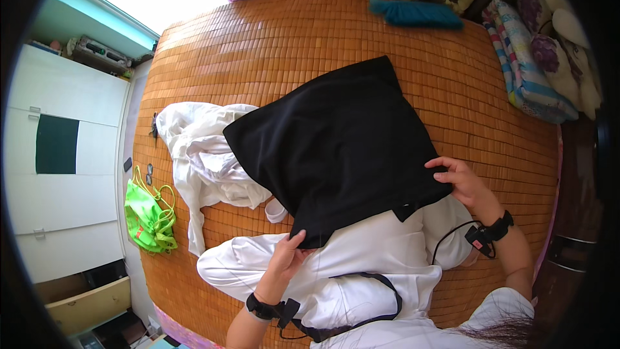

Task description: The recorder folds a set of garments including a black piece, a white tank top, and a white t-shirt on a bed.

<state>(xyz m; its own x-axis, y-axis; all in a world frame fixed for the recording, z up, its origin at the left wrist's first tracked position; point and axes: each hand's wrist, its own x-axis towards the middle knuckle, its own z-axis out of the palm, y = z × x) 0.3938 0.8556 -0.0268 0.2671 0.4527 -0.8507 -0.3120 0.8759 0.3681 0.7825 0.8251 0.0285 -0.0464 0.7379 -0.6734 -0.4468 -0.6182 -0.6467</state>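
A black cloth garment lies spread over a bamboo mat and reaches to the person's lap in white trousers. My left hand pinches its near left corner between thumb and fingers. On the right, my right hand holds the garment's right edge, thumb and fingertips on the cloth. A crumpled white garment lies to the left, partly beneath the black one. Close to my left hand is a small white loop of band. Both wrists wear black straps with small devices.
A bright green drawstring bag lies at the mat's left edge, near dark glasses. A blue cloth item is at the far side. Folded bedding sits at the far right. White cabinets stand beyond the left edge.
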